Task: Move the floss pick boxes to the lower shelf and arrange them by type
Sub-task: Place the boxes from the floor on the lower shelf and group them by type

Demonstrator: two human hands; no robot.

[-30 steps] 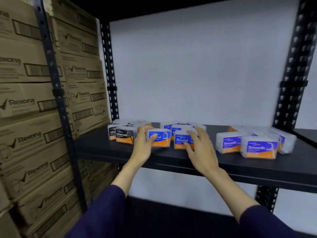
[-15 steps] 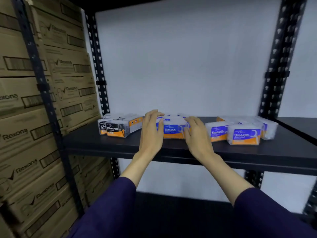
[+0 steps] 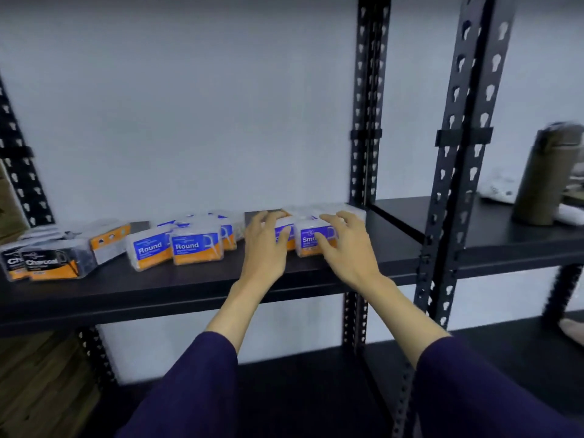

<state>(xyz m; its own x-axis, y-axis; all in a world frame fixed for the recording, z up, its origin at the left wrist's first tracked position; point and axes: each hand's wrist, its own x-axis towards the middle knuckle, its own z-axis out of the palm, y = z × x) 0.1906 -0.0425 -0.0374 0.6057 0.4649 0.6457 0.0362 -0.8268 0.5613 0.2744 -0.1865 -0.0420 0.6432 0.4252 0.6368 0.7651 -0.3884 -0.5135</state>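
The clear plastic blue-and-orange "Smooth" floss pick boxes [image 3: 316, 240] sit at the right end of the black metal shelf [image 3: 196, 286]. The left hand [image 3: 265, 248] and right hand [image 3: 344, 248] rest spread-fingered on them. Pushed unevenly, the rear boxes beside the black upright post [image 3: 366, 121] could topple.

Charcoal boxes [image 3: 52, 263]: two labels readable. Round boxes [image 3: 196, 246]: two readable, more behind. Smooth boxes [image 3: 311, 240]: count unclear. Hands: two.

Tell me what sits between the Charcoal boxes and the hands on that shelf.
In the head view, the Round boxes sit between the Charcoal boxes and the left hand.
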